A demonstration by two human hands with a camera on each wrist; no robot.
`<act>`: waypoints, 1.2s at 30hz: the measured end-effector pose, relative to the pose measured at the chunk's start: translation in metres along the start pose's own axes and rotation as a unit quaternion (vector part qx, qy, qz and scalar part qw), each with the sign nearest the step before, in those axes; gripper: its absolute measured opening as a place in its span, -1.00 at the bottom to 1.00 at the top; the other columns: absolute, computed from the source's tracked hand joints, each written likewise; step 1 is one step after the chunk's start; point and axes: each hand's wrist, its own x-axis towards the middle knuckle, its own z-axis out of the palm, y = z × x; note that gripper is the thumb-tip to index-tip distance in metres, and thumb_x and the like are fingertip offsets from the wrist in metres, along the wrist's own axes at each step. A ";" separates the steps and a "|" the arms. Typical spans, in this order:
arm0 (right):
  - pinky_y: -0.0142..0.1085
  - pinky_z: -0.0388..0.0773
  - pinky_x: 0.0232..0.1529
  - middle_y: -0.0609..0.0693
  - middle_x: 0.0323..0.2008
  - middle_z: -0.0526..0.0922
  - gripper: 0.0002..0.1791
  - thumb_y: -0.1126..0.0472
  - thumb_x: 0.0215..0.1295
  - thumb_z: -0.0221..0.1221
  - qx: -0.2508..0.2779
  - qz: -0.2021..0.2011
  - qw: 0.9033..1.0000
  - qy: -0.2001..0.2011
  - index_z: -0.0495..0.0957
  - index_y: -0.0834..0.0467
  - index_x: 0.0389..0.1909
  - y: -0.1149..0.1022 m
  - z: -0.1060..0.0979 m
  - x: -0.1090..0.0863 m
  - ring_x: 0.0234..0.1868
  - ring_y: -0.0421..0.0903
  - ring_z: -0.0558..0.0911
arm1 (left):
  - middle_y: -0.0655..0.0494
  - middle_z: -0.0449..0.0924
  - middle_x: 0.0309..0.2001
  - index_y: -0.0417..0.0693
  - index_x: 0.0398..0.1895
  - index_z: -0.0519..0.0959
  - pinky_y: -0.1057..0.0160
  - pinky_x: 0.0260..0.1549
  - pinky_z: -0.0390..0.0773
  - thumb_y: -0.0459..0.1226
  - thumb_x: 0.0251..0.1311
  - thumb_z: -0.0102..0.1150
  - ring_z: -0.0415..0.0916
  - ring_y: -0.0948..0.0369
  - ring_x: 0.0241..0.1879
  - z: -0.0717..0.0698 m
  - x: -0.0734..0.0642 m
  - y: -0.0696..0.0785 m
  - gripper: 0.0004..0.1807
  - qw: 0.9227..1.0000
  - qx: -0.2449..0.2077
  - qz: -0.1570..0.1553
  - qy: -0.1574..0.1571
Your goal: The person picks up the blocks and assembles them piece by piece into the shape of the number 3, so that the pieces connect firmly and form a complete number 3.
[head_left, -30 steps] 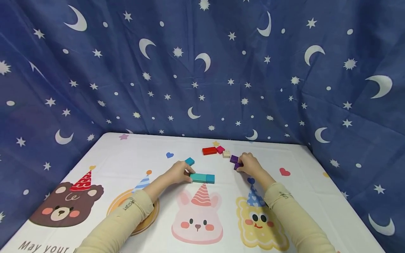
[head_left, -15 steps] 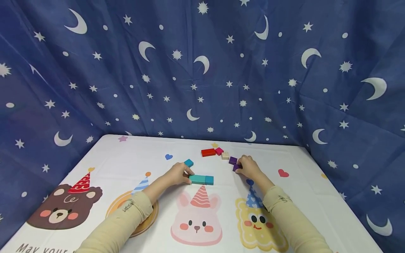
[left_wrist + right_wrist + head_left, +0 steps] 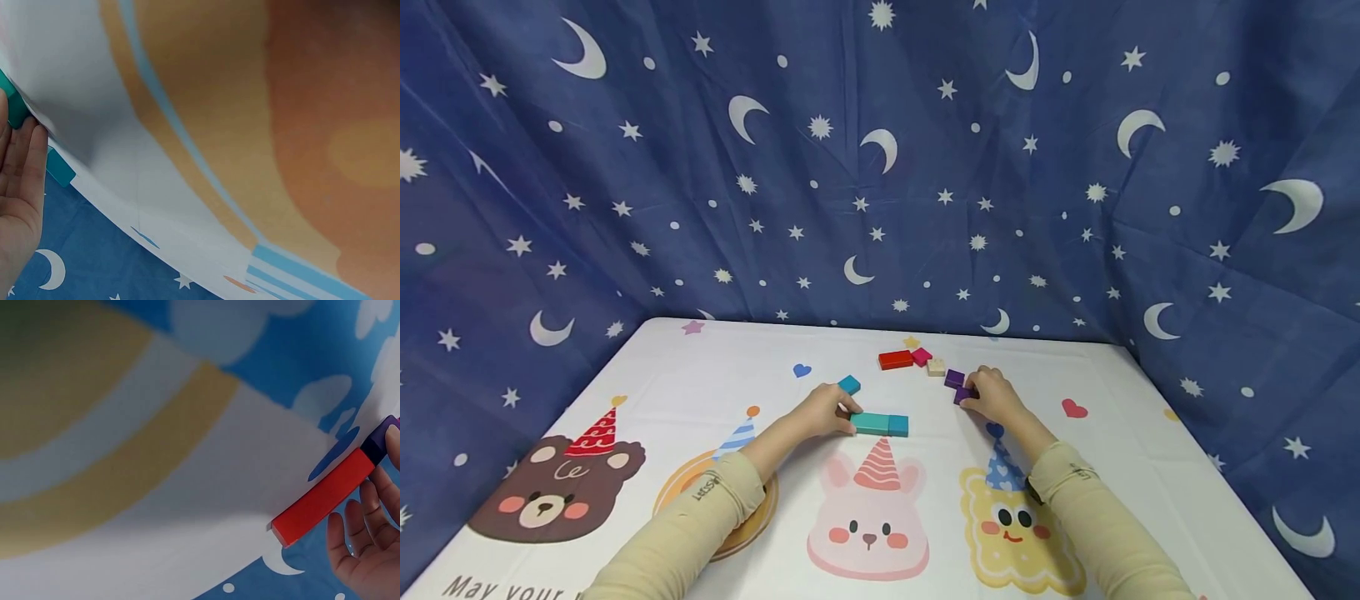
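My left hand (image 3: 822,412) grips the left end of a long teal block (image 3: 870,423) lying on the tablecloth. A short blue block (image 3: 898,426) sits flush against that block's right end. Just behind the fingers lies another blue block (image 3: 849,384), seen past the hand in the left wrist view too. Farther right, my right hand (image 3: 995,395) pinches a small purple block (image 3: 962,395). A second purple block (image 3: 954,378) lies right behind it. In the right wrist view a thumb rests on a purple block (image 3: 379,439), and a long red block (image 3: 325,497) overlaps its end.
Toward the back of the table are a red block (image 3: 896,360), a pink block (image 3: 922,357) and a cream block (image 3: 936,367). The white tablecloth (image 3: 737,367) has printed cartoon faces. A blue curtain (image 3: 880,208) with moons and stars stands behind.
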 end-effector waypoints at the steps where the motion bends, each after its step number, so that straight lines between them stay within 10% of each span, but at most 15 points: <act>1: -0.08 0.53 -0.10 0.12 -0.35 0.56 -0.72 0.19 0.02 0.38 0.001 0.000 1.000 0.000 0.63 0.30 -0.32 0.000 0.000 0.000 -0.28 -0.01 0.48 | -0.08 0.71 -0.18 -0.24 -0.19 0.68 0.21 -0.10 0.61 -0.37 -0.12 0.43 0.69 0.12 -0.21 0.000 0.000 0.000 -0.67 1.000 0.000 0.000 0.000; 36: -0.16 0.53 -0.18 0.11 -0.40 0.56 -0.74 0.23 -0.03 0.40 0.023 0.008 1.000 0.005 0.61 0.32 -0.39 -0.010 -0.001 -0.002 -0.33 -0.03 0.46 | -0.08 0.71 -0.19 -0.22 -0.18 0.68 0.22 -0.11 0.61 -0.37 -0.11 0.43 0.68 0.14 -0.22 -0.002 -0.002 0.001 -0.67 1.000 0.001 -0.012 -0.004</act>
